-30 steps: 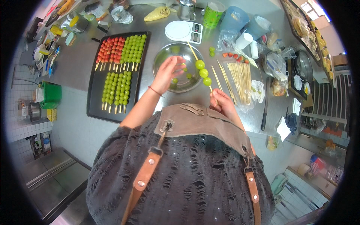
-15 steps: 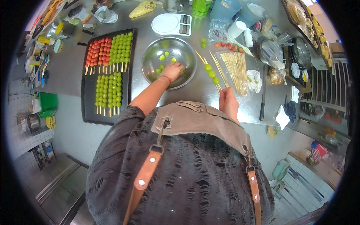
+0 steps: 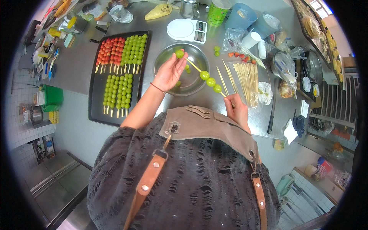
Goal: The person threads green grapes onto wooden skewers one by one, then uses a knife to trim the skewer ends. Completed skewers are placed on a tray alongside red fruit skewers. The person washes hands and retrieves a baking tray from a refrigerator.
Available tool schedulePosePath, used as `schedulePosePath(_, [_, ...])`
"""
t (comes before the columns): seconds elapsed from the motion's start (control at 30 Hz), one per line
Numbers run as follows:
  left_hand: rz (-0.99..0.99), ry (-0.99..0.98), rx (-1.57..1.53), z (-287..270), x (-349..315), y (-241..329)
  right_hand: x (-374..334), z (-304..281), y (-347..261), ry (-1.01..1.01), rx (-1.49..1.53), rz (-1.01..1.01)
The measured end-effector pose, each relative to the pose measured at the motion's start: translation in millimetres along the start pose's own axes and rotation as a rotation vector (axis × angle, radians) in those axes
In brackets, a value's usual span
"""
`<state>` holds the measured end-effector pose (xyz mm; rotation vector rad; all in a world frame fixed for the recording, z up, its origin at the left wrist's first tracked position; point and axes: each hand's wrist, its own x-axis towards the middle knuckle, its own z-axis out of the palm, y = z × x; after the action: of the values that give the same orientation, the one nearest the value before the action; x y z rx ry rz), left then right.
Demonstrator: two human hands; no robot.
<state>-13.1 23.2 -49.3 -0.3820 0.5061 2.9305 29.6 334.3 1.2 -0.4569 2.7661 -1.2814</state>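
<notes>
My left hand (image 3: 170, 73) is raised over the steel bowl (image 3: 193, 85), its fingertips closed on a green grape (image 3: 179, 53). A bamboo skewer (image 3: 194, 66) slants up from my right hand (image 3: 237, 110), which pinches its lower end. Three green grapes (image 3: 210, 81) are threaded on the skewer. Its bare upper end comes close to the grape in my left hand; whether the tip touches it I cannot tell. A few more grapes (image 3: 187, 69) lie in the bowl, partly hidden by my left hand.
Left of the bowl, a black tray (image 3: 96, 111) holds finished-looking skewers of red fruit and green grapes. Bamboo skewers (image 3: 246, 82) lie to the right, beside strawberry pieces (image 3: 242, 56) and a knife (image 3: 271, 115). A white scale (image 3: 184, 30) stands behind the bowl.
My left hand has risen out of the bowl with a grape. My right hand stays low while the skewer now leans toward the left hand. The whole view has shifted slightly.
</notes>
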Motion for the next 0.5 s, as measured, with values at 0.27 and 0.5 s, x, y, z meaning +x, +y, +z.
schedulePosePath(0.27, [0.074,0.026,0.068,14,-14,-9,-8,-2,-2,-0.004,0.013,-0.017])
schedulePosePath(0.5, [0.078,0.042,0.098,19,-23,-15,-13,-3,-4,0.021,0.008,-0.056])
